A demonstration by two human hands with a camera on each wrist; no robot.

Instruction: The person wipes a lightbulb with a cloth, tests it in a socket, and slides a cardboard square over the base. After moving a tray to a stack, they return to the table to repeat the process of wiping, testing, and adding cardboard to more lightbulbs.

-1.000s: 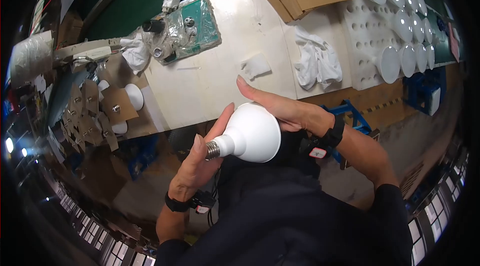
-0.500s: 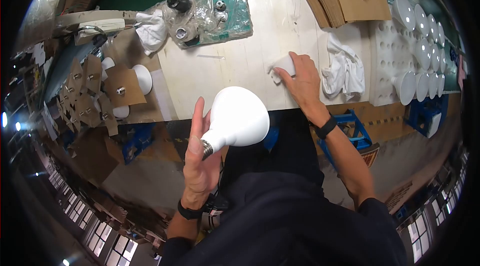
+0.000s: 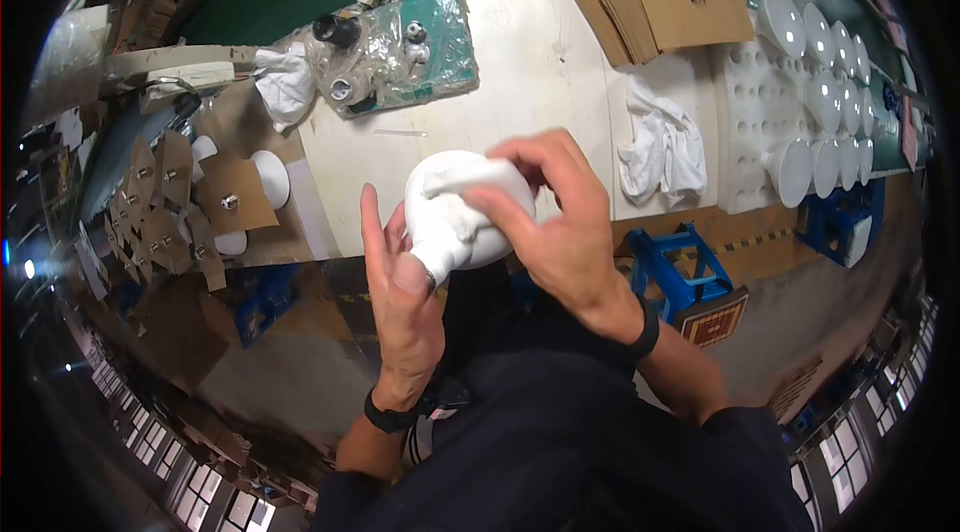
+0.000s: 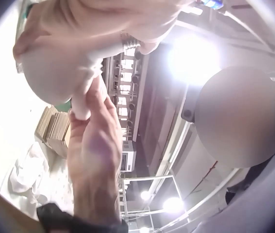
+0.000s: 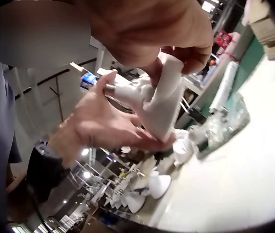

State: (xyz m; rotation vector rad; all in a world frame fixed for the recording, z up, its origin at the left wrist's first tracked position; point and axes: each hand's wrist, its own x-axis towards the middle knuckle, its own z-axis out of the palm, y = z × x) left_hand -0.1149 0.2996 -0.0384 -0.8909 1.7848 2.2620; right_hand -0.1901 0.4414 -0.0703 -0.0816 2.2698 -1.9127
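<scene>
A white reflector light bulb is held up by the left hand near the table's front edge. The left thumb lies at its screw base, while the other fingers reach along the wide head. From the opposite side, the right hand pinches a white cloth between thumb and fingers. This cloth lies against the bulb's side, bunched toward the neck, and covers part of the head. In the head view the screw base is mostly hidden behind the left thumb.
A white rag lies on the table, near stacked cardboard pieces. Several bulbs stand in a holed foam board at right. Plastic-wrapped equipment sits left; bulbs with cardboard lie beyond. A blue stool stands below.
My right hand left the bulb, reached to the small white cloth on the table, and brought it back against the bulb. My left hand has kept its hold on the bulb throughout.
</scene>
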